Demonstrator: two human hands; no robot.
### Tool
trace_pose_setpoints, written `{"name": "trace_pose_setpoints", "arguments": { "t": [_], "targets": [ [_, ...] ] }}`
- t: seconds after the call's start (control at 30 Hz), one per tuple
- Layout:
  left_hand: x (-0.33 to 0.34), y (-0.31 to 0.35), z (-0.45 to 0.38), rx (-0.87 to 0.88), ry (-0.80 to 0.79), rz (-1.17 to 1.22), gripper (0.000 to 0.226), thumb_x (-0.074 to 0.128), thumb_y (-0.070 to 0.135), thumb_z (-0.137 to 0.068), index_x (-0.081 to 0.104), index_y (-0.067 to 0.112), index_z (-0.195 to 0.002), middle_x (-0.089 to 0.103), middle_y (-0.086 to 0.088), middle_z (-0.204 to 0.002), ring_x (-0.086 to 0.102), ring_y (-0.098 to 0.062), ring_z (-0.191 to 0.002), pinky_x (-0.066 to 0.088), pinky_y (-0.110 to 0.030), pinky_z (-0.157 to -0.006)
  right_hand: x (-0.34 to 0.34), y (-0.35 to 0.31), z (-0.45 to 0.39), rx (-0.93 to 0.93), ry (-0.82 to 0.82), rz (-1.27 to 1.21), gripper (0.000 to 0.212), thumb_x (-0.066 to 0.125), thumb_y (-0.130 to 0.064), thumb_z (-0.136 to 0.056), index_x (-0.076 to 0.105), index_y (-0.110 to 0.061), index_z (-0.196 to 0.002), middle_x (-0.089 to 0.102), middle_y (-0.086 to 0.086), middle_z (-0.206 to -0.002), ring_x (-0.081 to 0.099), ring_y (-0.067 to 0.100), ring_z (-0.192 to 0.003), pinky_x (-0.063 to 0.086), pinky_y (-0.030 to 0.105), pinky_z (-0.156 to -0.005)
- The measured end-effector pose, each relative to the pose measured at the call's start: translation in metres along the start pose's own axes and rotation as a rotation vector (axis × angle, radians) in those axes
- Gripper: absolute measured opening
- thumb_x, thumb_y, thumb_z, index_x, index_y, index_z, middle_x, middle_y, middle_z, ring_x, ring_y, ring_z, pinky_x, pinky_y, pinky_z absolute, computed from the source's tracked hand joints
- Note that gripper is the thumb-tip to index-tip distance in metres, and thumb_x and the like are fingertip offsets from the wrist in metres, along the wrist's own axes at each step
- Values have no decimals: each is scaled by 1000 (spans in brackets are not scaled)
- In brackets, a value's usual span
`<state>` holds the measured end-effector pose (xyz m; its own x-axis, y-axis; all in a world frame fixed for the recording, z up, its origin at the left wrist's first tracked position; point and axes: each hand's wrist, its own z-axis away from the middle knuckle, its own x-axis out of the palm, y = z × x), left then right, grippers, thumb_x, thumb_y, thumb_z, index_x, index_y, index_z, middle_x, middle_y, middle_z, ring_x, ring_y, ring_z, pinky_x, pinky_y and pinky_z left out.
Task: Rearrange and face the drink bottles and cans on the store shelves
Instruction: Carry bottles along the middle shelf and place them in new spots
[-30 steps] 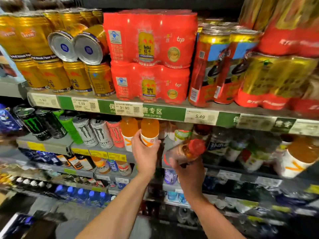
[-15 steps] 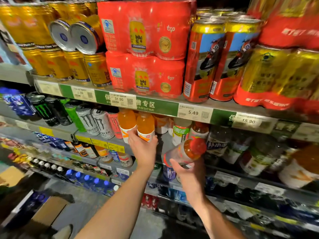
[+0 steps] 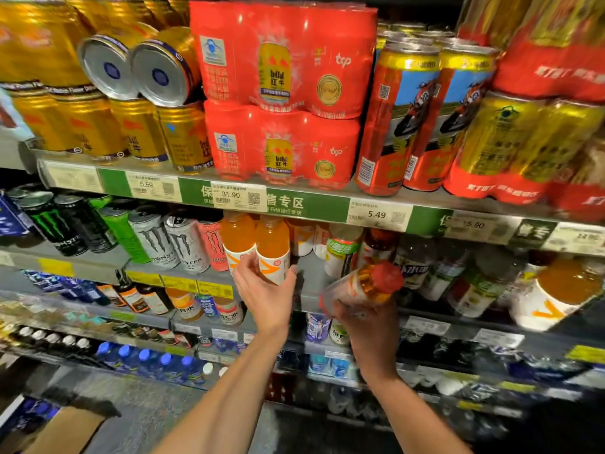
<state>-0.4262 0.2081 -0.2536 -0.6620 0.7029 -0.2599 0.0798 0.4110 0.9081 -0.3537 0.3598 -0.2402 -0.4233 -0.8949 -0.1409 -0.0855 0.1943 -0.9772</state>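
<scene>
Two orange drink bottles with white labels stand upright side by side on the second shelf; my left hand (image 3: 265, 294) wraps the base of the right one (image 3: 272, 247), beside the left one (image 3: 237, 239). My right hand (image 3: 363, 326) grips a third orange bottle with a red cap (image 3: 366, 285), tilted with the cap pointing up and right, held in front of the shelf edge (image 3: 311, 299). More bottles stand behind it, partly hidden.
Monster cans (image 3: 157, 237) line the same shelf to the left. Above are gold cans (image 3: 137, 132), red Red Bull multipacks (image 3: 281, 93) and tall red cans (image 3: 389, 126). A large orange bottle (image 3: 556, 293) stands at right. Lower shelves hold small bottles; a cardboard box (image 3: 65, 430) lies on the floor.
The view has shifted slightly; my left hand stays on the upright orange bottle, and my right hand keeps holding the tilted red-capped bottle in about the same place.
</scene>
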Motion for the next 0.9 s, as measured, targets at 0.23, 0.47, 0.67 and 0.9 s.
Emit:
{"name": "trace_pose_setpoints", "arguments": {
  "t": [0.23,0.47,0.67,0.9],
  "targets": [
    [-3,20,33,167,-218,145,55,91,17,-71,54,15,-111,49,1,-106,49,-14,-98,43,-25,-87,-22,-1,7,44,207,66,69,85,-51,-60,58,-20,-115,69,-13,-101,65,-4,-89,52,21,-77],
    [23,71,96,173,-563,296,48,88,38,-73,54,35,-107,61,7,-99,64,-11,-92,52,-24,-76,-88,0,10,78,435,87,60,90,-15,-68,55,-20,-117,64,-21,-97,61,-19,-81,43,1,-69],
    [68,106,164,251,-738,297,36,77,49,-74,54,50,-102,63,9,-103,64,-11,-95,49,-20,-77,-173,15,13,97,542,60,68,90,-23,-69,55,-22,-128,66,-23,-104,61,-16,-91,45,9,-81],
    [147,158,258,176,-776,324,54,85,11,-77,60,38,-115,65,12,-109,63,-2,-102,53,-25,-88,-299,42,5,132,561,77,55,91,-21,-65,61,-25,-111,71,-19,-96,65,-10,-88,48,7,-77]
  ]
}}
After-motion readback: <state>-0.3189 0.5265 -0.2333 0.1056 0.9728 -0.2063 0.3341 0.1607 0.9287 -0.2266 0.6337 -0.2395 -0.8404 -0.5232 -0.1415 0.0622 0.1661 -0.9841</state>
